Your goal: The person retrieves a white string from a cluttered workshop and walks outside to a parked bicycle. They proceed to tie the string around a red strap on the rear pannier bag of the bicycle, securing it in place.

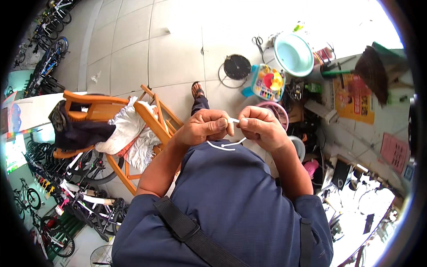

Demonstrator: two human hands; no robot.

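Note:
A thin white cord (228,145) hangs in a loop below my two hands, in front of my dark shirt. My left hand (205,127) is closed in a pinch, with thumb and fingertips on a short white end. Facing it, my right hand (262,127) pinches the other side of the same white piece, its fingers curled. The fingertips of both hands nearly meet, with a little white showing between them. Whether the cord has a plug or a knot inside the fingers is hidden.
A wooden chair (98,109) with draped cloths stands at left, bicycles (46,66) beyond it. To the right are a colourful toy table (268,83), a pale green basin (293,54), a round black disc (237,66), scissors (257,41) and a cluttered white table (362,209).

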